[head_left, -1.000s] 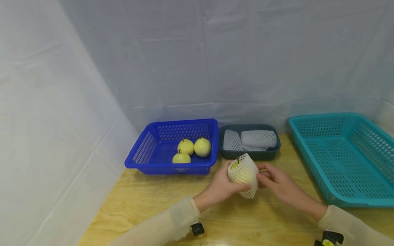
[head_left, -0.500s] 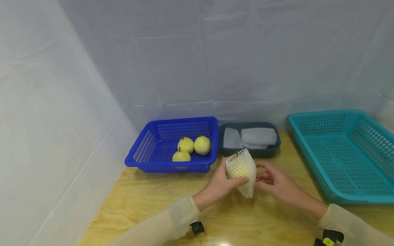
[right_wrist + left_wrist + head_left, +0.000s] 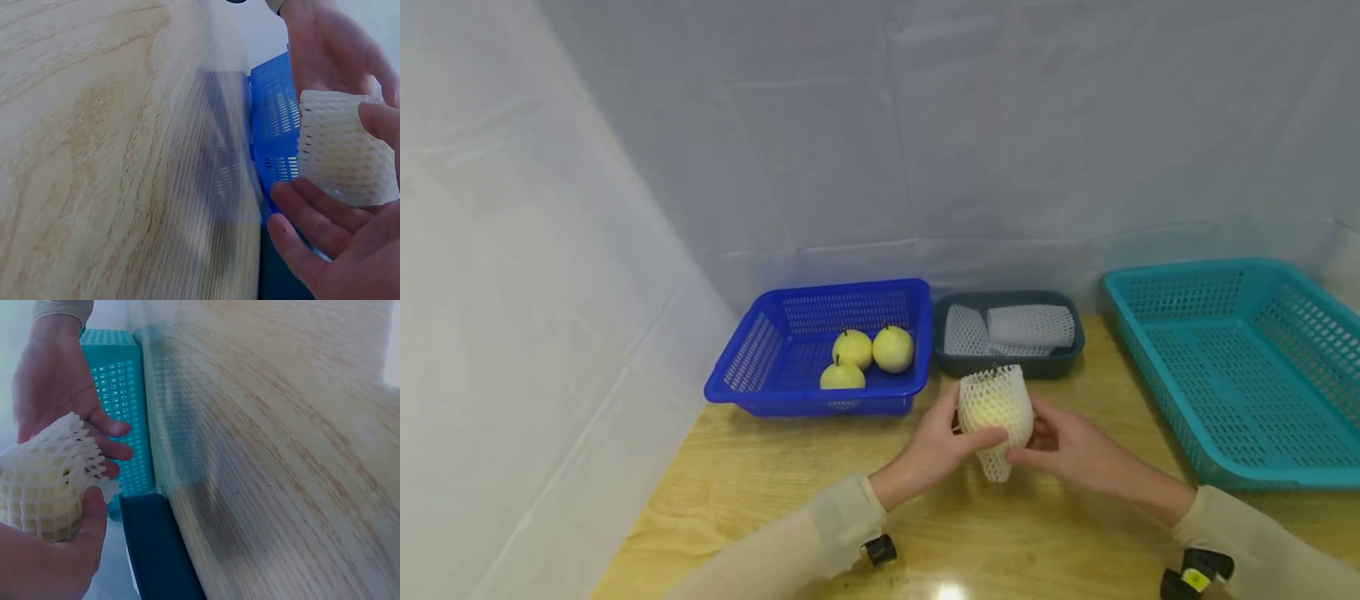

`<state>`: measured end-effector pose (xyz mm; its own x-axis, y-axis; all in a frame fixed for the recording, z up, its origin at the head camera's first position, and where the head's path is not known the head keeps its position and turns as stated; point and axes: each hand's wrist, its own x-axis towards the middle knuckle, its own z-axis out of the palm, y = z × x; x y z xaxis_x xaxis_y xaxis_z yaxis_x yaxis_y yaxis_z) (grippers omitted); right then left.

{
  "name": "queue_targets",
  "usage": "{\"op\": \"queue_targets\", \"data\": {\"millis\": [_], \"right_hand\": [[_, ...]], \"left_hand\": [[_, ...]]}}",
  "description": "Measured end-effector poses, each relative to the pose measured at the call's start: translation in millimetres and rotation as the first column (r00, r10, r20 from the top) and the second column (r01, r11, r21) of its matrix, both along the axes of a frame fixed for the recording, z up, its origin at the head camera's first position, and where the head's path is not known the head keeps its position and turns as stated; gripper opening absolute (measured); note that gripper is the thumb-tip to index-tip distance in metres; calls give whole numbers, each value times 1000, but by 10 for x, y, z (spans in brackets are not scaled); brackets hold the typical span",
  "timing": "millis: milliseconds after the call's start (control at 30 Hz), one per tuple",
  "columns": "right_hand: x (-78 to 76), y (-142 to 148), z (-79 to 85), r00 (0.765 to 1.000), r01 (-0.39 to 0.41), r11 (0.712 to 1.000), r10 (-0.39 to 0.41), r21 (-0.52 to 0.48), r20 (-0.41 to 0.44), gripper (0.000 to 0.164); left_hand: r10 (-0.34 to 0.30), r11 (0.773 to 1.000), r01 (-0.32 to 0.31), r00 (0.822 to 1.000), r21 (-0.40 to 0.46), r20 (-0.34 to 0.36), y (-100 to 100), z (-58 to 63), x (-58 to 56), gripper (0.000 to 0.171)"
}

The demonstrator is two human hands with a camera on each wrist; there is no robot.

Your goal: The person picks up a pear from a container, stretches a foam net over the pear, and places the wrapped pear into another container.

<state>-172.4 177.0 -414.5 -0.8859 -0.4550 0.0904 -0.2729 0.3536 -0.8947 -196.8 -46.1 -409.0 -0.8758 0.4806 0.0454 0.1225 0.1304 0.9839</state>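
A yellow pear in a white foam net sleeve [image 3: 996, 408] is held up over the table. My left hand [image 3: 936, 446] grips its left side, with the thumb across the front. On the other side my right hand [image 3: 1075, 446] has its thumb against the sleeve's lower part and its fingers round behind. The dark stem shows at the sleeve's upper opening, and the net's narrow end hangs below the pear. In the right wrist view the foam net [image 3: 344, 147] lies between the right thumb and fingers [image 3: 319, 219], some of which stick out past it.
A blue basket [image 3: 820, 398] with three pears [image 3: 892, 349] stands at the back left. Beside it a dark tray [image 3: 1000, 367] holds foam net sleeves [image 3: 1032, 326]. A teal basket [image 3: 1213, 400] stands at the right on the wooden table [image 3: 760, 492].
The sleeved pear has turned more upright, its opening now facing up. My right hand has moved from the sleeve's edge to holding the pear's right side. The left hand keeps its grip.
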Motion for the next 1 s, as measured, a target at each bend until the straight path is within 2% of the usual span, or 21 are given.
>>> {"op": "queue_targets", "data": {"millis": [167,333,467,567,733,833,1000], "right_hand": [[-32,13,-9,997,38,996,-32,85,-68,55],[-44,12,-30,1000,15,999,-14,44,-9,69],[-47,-1,-41,999,7,1000,-7,-15,36,76],[-43,-13,-41,999,25,999,-24,-29,42,77],[-6,-47,-50,997,75,997,-74,-23,30,76],[9,-67,-68,995,102,995,-102,-6,-2,77],[19,-107,-117,981,154,986,-145,62,-130,71]], "left_hand": [[-26,1000,26,999,15,-19,-15,-11,1,62],[-27,999,28,1000,18,-15,-15,-6,0,64],[0,998,-2,999,-58,-43,-30,9,-6,60],[-3,994,-4,998,-111,-67,-44,16,-5,59],[-25,997,20,998,-80,-61,-18,12,30,69],[7,997,-13,997,-74,-75,8,0,34,72],[80,991,-91,991,-103,-106,34,-10,15,71]]}}
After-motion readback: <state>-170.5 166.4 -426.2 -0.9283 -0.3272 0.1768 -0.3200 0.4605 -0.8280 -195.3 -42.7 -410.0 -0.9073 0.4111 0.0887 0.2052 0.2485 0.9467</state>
